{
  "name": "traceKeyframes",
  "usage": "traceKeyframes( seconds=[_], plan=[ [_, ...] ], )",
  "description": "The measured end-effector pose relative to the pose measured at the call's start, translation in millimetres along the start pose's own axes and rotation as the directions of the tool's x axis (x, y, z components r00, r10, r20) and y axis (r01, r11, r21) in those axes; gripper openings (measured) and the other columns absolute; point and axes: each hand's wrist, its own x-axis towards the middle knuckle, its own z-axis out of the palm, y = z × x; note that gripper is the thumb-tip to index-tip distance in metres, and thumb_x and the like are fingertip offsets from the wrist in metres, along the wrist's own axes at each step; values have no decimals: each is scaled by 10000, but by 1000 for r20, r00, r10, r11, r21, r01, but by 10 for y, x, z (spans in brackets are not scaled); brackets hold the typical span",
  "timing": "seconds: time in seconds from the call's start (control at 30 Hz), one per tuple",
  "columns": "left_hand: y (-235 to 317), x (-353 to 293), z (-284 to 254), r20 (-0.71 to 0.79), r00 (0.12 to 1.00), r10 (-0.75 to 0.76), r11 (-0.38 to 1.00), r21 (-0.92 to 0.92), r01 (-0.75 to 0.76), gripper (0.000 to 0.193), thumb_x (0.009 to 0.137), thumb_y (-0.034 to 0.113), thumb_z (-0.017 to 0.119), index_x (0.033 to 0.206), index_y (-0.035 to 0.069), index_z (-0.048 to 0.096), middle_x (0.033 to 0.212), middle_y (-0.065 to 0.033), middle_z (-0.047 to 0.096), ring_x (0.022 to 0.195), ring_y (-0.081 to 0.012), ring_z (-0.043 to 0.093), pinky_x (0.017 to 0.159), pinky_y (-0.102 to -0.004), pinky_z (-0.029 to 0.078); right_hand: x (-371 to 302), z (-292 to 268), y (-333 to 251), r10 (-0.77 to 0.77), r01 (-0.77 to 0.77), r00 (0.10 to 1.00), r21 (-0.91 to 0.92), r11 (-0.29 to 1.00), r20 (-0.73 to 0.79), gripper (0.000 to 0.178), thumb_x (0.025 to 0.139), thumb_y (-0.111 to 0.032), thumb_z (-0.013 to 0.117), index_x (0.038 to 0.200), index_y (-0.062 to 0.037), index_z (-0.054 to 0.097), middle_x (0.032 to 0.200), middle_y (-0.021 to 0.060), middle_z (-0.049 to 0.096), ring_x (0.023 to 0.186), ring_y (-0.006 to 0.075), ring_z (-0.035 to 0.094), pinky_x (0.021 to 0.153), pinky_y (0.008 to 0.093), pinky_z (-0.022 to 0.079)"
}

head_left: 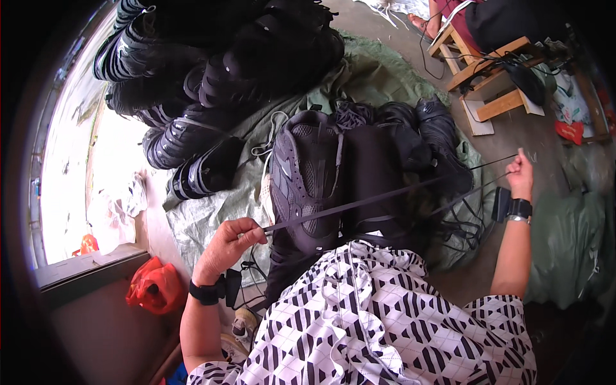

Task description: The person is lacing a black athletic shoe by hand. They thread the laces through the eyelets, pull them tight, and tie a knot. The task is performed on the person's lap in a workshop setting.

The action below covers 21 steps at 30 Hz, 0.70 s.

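A flat black shoelace (359, 202) runs taut across my lap between both hands. My left hand (228, 247) pinches it between thumb and fingers near my left knee. Out to the right, my right hand (521, 174) is raised and closed on the lace, with a short end sticking up past the fingers. A dark grey sneaker (308, 173) lies on my lap, toe toward me, below the stretched lace. Its eyelet area shows grey mesh with no lace threaded through it. A tangle of loose black laces (465, 231) hangs beside my right thigh.
Bundled black shoe parts (212, 96) are heaped at the far left on a green woven sheet (385, 67). More dark bundles (439, 125) lie beyond my knees. A wooden stool (494, 106) stands far right near another person's foot (420, 27). A red plastic bag (154, 285) sits at left.
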Motion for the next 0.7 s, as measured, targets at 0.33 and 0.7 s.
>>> traceKeyframes(
  seconds=[0.33,0.7],
  plan=[
    [-202,-273,-292,-24,997,-72,997,-38,71,282,1000,234,537,913,4,674,845,-10,674,872,-97,589,845,-275,452,941,-801,-953,-234,247,937,17,969,-261,234,960,-222,600,787,-79,536,623,10,534,458,100,385,414,255,301],
    [561,295,561,3,964,265,916,311,-253,156,882,167,683,877,11,683,649,-111,613,559,-192,602,531,-328,462,-1127,1529,368,-32,809,576,-563,172,817,276,898,-201,621,1092,-7,656,1081,113,695,976,213,675,826,321,513]
  ],
)
